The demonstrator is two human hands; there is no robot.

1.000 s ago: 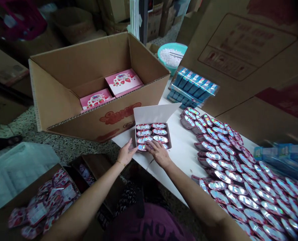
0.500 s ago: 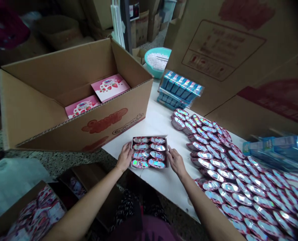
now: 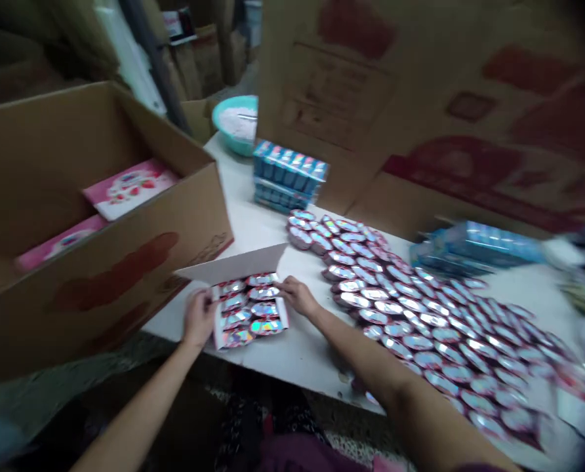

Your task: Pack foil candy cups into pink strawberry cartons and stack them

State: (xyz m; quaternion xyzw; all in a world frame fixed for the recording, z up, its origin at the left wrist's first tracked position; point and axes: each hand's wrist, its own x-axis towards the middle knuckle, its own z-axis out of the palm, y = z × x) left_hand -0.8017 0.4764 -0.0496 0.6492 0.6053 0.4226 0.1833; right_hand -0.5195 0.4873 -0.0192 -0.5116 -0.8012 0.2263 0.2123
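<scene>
- Dim going overall: cool light lies on the white tabletop (image 3: 297, 354) around the open box (image 3: 233, 263), its source out of view.
- And what glare! Foil lids (image 3: 388, 307) flash white right of the box, with rainbow glints inside it too.
- Deep shadow below the box, beneath the tabletop's near edge; murk in the far background beyond it, to the left.
- Blur smears the print on the large carton (image 3: 194, 223) left of the box.
- Far right of it, shapes stretch and smudge toward a blackened edge.
</scene>
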